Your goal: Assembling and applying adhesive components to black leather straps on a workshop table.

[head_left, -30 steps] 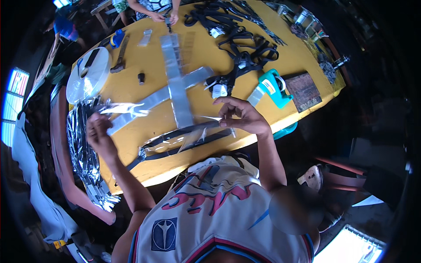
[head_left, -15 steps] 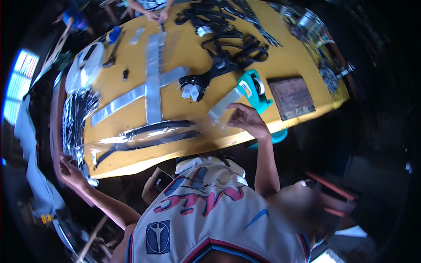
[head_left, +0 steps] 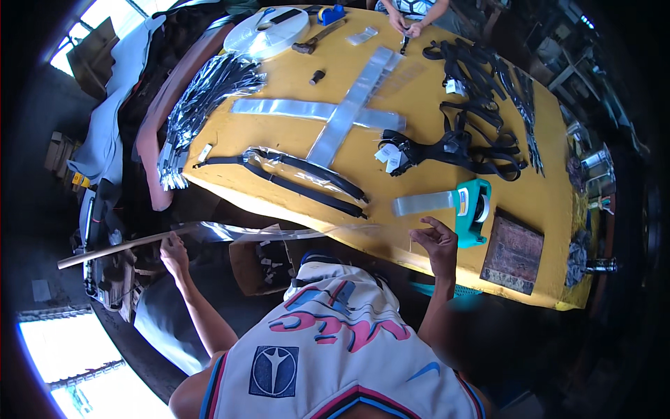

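Note:
A long clear plastic strip (head_left: pixel 258 232) stretches in the air along the table's near edge. My left hand (head_left: pixel 173 253) is closed on its left end, with a wooden stick (head_left: pixel 115 251) passing behind the fingers. At the other end my right hand (head_left: pixel 436 241) has thumb and fingers drawn together; the film there is almost invisible but runs up to them. Just beyond that hand stands a green tape dispenser (head_left: pixel 472 213), a wide clear piece (head_left: pixel 424 203) reaching left from it. Black straps (head_left: pixel 303 183), partly under clear plastic, lie on the table beyond the strip.
On the yellow table (head_left: pixel 272 140) lie crossed clear strips (head_left: pixel 349 112), black harness straps (head_left: pixel 467 143), a hammer (head_left: pixel 317 38), a white roll (head_left: pixel 269 35) and a dark square plate (head_left: pixel 513 250). Another person's hands (head_left: pixel 408 26) work at the far edge. An open box (head_left: pixel 244 269) sits below.
My view has turned, so the table appears shifted and rotated. The clear strip, which crossed over the black straps, is now nearer to me, off the table's front edge, moved with my hands.

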The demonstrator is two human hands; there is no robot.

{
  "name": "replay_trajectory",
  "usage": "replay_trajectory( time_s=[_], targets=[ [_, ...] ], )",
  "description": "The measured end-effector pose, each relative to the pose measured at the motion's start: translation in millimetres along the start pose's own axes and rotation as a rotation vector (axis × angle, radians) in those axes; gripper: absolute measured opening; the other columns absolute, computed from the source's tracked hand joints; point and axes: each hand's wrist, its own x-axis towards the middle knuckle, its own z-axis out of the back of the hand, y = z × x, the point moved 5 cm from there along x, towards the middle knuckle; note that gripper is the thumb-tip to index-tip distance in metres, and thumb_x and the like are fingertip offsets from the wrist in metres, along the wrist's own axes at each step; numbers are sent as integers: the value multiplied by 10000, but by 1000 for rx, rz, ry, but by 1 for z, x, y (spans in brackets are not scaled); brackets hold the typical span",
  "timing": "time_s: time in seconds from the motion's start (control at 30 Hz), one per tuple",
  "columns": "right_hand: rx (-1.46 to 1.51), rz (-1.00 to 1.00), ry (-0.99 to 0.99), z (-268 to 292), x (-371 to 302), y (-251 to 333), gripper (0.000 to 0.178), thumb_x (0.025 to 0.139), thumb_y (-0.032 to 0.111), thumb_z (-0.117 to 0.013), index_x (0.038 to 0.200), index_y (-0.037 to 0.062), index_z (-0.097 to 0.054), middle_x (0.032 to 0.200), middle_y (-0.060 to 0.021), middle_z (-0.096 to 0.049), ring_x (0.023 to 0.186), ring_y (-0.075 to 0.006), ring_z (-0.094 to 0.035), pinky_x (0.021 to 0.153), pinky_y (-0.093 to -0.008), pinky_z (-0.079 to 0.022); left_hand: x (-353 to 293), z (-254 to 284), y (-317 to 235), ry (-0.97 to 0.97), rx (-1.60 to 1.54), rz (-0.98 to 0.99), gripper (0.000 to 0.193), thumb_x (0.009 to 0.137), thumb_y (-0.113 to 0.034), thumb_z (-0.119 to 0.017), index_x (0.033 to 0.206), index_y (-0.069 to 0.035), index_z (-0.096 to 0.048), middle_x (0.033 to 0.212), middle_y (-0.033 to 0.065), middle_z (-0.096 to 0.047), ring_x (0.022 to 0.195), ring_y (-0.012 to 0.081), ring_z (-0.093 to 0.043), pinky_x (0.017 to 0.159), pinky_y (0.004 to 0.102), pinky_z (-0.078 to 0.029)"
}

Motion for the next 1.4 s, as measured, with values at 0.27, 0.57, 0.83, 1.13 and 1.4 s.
replay_trajectory(
  time_s=[0.27,0.57,0.83,1.13,1.4],
  targets=[
    [-167,148,36,-52,6,57,305,849,49,-741,1125,-50,-654,835,-90,-727,792,-121,-691,763,-268,-532,-76,-69,-105,-13,36,-435,380,950,-254,-636,1250,-27,-585,1208,204,-626,1116,355,-608,911,462,-502],
    [-320,426,258,-143,4,126,342,873,106,-722,1184,-15,-647,856,-109,-725,723,-139,-685,718,-289,-535,-229,-97,-351,1648,-912,-710,247,930,-198,-716,1056,9,-668,895,35,-679,810,91,-621,729,268,-511],
    [-130,315,-12,-122,-3,110,341,891,147,-730,1180,-8,-638,887,-86,-719,876,-131,-672,843,-299,-503,-216,-121,-352,1709,-886,-539,178,973,-143,-650,965,34,-666,752,31,-643,640,57,-582,590,234,-483],
    [-226,331,-131,-142,3,96,353,817,26,-779,1115,-42,-602,882,-47,-683,924,-127,-626,954,-304,-451,-200,-111,-351,1599,-854,-869,174,871,-47,-713,1038,0,-695,968,114,-719,895,232,-704,790,349,-536],
    [-166,351,20,-171,18,88,216,842,-43,-733,979,5,-573,960,-49,-561,870,-82,-566,812,-230,-460,-184,-100,-334,1519,-985,-749,140,904,-79,-692,1016,4,-685,859,106,-722,812,183,-707,722,322,-539]
  ],
)
